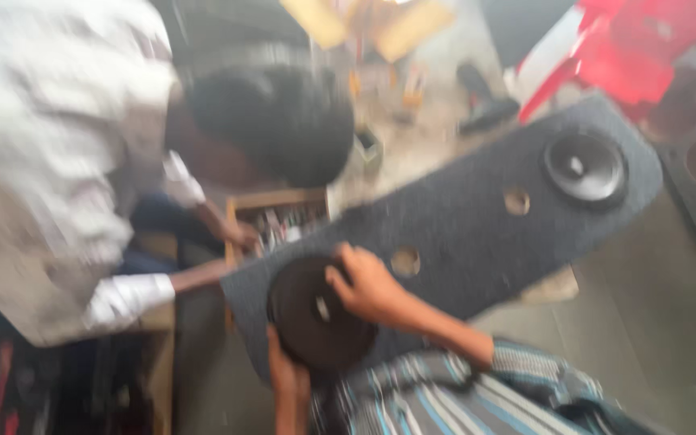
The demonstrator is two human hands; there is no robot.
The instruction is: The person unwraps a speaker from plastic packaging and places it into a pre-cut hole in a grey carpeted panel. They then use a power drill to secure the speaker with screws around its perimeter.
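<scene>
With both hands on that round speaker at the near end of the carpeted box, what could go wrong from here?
The right hand rests on top of the black speaker and the left hand only cups its lower edge, so it might slip. The grey carpeted box lies tilted and could shift. A second person leans close beside it and could be bumped.

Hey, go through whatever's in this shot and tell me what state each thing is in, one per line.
Speaker board: carpeted, tilted, two small holes open.
Far speaker: mounted in the board.
Near speaker: at its cutout, hands on it; seating unclear from blur.
Right hand: on top of the near speaker.
Left hand: at the speaker's lower edge.
Wooden box: open, small parts inside.
Red chair: tipped.
</scene>
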